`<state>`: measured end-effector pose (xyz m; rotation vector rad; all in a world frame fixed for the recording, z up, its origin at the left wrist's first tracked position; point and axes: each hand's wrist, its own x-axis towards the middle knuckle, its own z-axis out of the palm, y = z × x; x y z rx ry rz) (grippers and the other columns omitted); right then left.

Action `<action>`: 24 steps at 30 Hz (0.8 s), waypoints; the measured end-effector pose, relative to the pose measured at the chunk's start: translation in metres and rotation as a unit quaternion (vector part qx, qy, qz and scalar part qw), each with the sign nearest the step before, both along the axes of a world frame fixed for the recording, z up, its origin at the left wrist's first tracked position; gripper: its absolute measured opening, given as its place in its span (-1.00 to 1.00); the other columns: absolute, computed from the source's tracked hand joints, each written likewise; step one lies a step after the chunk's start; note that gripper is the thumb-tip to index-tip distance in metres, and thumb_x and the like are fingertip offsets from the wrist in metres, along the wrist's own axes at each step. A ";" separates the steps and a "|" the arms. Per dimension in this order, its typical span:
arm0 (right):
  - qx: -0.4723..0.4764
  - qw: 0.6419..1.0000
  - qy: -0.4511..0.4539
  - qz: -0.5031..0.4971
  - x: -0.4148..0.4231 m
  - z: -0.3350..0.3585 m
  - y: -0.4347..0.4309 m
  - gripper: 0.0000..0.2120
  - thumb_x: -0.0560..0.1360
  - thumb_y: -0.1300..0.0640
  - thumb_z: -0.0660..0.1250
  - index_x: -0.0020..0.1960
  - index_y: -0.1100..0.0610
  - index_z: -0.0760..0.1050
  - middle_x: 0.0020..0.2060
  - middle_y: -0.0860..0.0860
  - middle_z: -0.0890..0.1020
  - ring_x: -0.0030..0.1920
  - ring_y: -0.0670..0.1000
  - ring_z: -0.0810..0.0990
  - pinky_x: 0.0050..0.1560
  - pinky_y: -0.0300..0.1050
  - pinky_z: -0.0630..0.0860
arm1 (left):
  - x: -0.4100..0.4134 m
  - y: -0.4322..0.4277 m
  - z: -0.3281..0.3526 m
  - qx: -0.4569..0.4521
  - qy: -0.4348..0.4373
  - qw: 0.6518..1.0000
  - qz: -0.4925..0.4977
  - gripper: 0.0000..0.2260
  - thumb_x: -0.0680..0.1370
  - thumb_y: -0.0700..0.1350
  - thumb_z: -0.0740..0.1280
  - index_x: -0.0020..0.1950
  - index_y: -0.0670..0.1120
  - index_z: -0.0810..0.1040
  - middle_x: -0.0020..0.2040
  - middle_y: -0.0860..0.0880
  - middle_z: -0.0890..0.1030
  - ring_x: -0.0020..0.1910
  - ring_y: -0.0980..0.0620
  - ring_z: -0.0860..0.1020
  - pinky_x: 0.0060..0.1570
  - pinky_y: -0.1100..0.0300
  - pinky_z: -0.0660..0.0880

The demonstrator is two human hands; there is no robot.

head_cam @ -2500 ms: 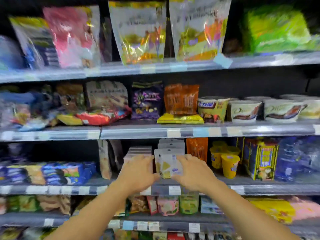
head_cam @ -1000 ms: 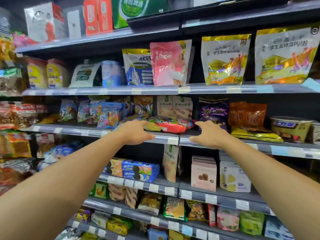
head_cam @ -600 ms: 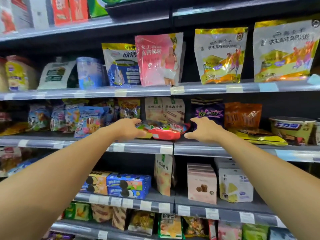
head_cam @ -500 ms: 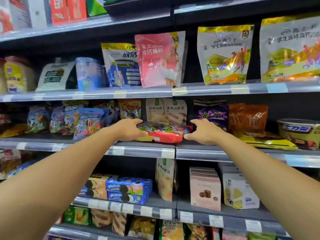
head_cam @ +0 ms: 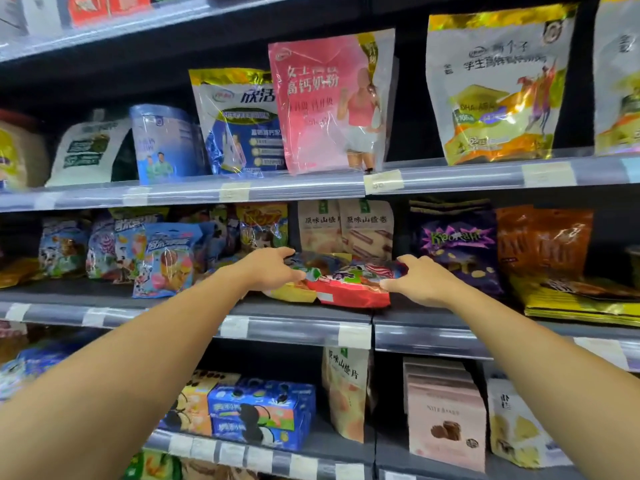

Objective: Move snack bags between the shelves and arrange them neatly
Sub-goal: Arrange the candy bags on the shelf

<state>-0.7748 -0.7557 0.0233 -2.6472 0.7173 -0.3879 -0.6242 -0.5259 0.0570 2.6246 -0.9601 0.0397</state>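
Note:
A small pile of snack bags lies flat on the middle shelf (head_cam: 298,329): a red bag (head_cam: 348,293) in front, a yellow bag (head_cam: 290,294) at its left, and colourful bags on top. My left hand (head_cam: 268,271) takes the pile's left end between thumb and fingers. At the right end, my right hand (head_cam: 420,280) does the same on the red bag. Both arms reach in from below.
Two beige bags (head_cam: 346,226) stand behind the pile, a purple bag (head_cam: 457,247) and an orange bag (head_cam: 543,240) to its right, blue candy bags (head_cam: 166,261) to its left. A pink pouch (head_cam: 329,105) stands on the shelf above. Boxes (head_cam: 445,414) fill the shelf below.
My hands left the box on the lower shelf and rose to the middle shelf. In the last half second they closed in on the two ends of the flat pile.

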 end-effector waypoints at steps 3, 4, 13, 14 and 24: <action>0.020 1.000 0.006 -0.014 0.013 -0.005 -0.009 -0.11 0.39 -0.38 0.28 0.56 0.03 0.11 0.52 0.17 0.19 0.43 0.24 0.32 0.36 0.14 0.36 | 0.021 -0.016 -0.010 0.022 0.008 0.999 -0.023 -0.29 0.54 0.22 0.28 0.58 -0.01 0.11 0.56 -0.05 0.22 0.47 -0.11 0.30 0.37 0.06 0.29; 0.027 0.999 0.005 -0.016 0.018 -0.006 -0.011 -0.11 0.39 -0.38 0.28 0.56 0.04 0.11 0.52 0.17 0.19 0.43 0.23 0.32 0.36 0.12 0.36 | 0.027 -0.020 -0.013 0.030 0.007 0.999 -0.026 -0.28 0.53 0.23 0.28 0.59 -0.01 0.11 0.56 -0.06 0.21 0.47 -0.12 0.29 0.37 0.06 0.29; 0.061 0.995 0.006 -0.075 0.055 0.003 -0.011 -0.30 0.53 -0.25 0.21 0.49 0.18 0.26 0.47 0.15 0.33 0.41 0.19 0.35 0.30 -0.02 0.34 | 0.094 -0.043 -0.017 0.025 -0.012 0.999 -0.031 -0.30 0.52 0.27 0.26 0.54 -0.08 0.23 0.53 -0.13 0.28 0.44 -0.14 0.33 0.34 0.09 0.33; 0.070 0.995 0.007 -0.076 0.060 0.003 -0.010 -0.37 0.55 -0.22 0.21 0.44 0.18 0.34 0.41 0.15 0.39 0.37 0.20 0.40 0.24 -0.02 0.38 | 0.100 -0.046 -0.018 0.024 -0.008 0.999 -0.030 -0.29 0.52 0.28 0.25 0.54 -0.09 0.23 0.53 -0.13 0.28 0.44 -0.14 0.34 0.34 0.08 0.33; 0.422 0.891 -0.076 -0.149 0.105 -0.024 -0.027 -0.43 0.42 -0.25 0.36 0.26 0.09 0.41 0.17 0.09 0.59 0.10 0.09 0.62 0.08 -0.01 0.59 | 0.140 -0.073 -0.026 0.024 0.024 0.999 -0.026 -0.41 0.55 0.28 0.21 0.46 -0.04 0.36 0.44 -0.08 0.43 0.30 -0.10 0.46 0.12 0.19 0.39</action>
